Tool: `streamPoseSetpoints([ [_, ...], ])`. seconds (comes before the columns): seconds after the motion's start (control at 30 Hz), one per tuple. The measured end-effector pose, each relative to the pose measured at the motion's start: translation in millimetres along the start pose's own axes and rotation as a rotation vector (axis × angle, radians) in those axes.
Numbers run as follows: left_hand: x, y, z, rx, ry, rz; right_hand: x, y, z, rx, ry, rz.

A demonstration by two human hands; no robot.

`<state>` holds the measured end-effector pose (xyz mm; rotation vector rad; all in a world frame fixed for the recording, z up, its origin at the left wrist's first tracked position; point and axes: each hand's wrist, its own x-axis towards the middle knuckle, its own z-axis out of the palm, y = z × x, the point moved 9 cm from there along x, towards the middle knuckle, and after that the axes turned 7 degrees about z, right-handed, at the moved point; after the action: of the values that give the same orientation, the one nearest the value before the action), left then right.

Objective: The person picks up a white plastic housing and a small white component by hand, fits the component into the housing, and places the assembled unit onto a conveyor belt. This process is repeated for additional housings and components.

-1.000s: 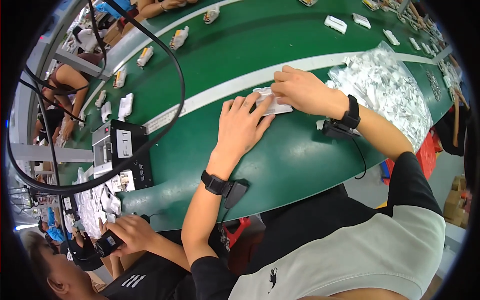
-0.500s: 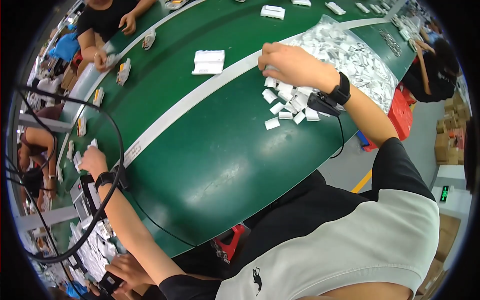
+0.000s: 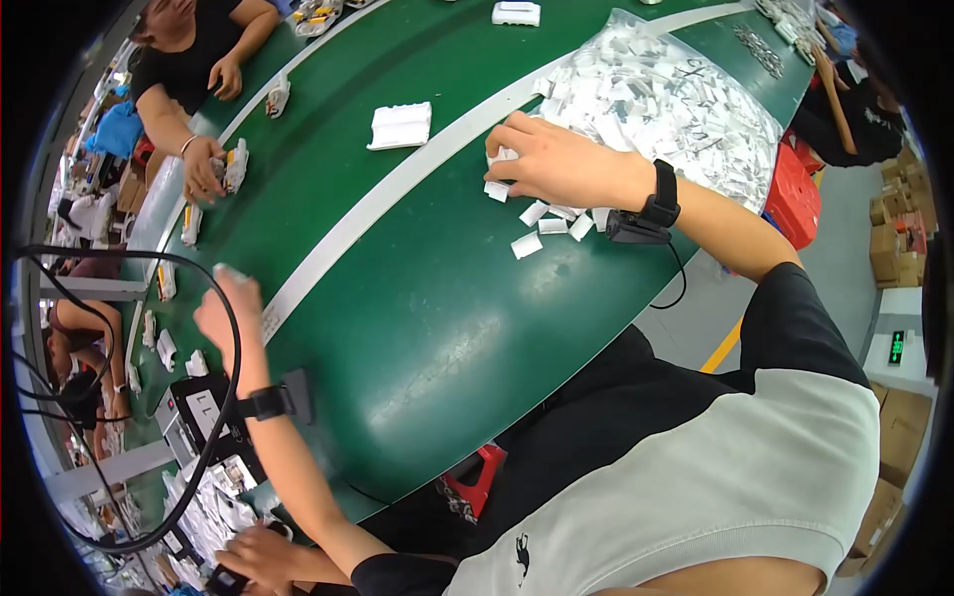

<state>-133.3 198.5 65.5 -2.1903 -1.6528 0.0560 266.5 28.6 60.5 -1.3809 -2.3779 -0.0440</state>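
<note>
Two hands worked over the green conveyor belt (image 3: 447, 328). Nearest, the left hand (image 3: 227, 310) was raised near the belt's white stripe (image 3: 397, 194), fingers closed on a small pale piece. Farther along, the right hand (image 3: 556, 159) curled around small white plastic parts (image 3: 552, 214), beside the clear bag of parts (image 3: 676, 99).

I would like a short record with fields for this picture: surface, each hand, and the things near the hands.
surface: green belt table with a white stripe
right hand: rests on small white parts, fingers curled over some
left hand: raised at the left, fingertips pinching something small and pale
beside right hand: clear bag of white parts
further away: white block
</note>
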Motion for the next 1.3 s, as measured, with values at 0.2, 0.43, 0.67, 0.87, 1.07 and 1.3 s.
streamPoseSetpoints([
  [0.2,-43.2,136.1,-61.2,-0.419,-0.003,0.155,25.6,-10.3,10.2,-0.019,-0.197,0.083],
  [0.43,-53.6,140.0,-78.5,-0.965,0.103,0.326,22.5,-21.7,-1.8,0.084,-0.272,-0.008],
  [0.67,-55.0,133.0,-67.4,-0.789,0.214,0.418,-5.6,-47.5,18.9,0.249,-0.432,0.093],
  [0.87,-70.3,149.0,-63.1,-0.861,-0.029,0.342,7.0,-58.2,18.6,0.232,-0.305,0.002],
  [1.07,-92.3,157.3,-59.9,-0.995,0.057,0.333,17.7,-55.8,10.5,0.284,-0.163,-0.006],
  [1.3,-96.2,154.8,-59.1,-1.026,0.132,0.391,42.3,-43.4,30.4,0.334,-0.225,0.072],
])
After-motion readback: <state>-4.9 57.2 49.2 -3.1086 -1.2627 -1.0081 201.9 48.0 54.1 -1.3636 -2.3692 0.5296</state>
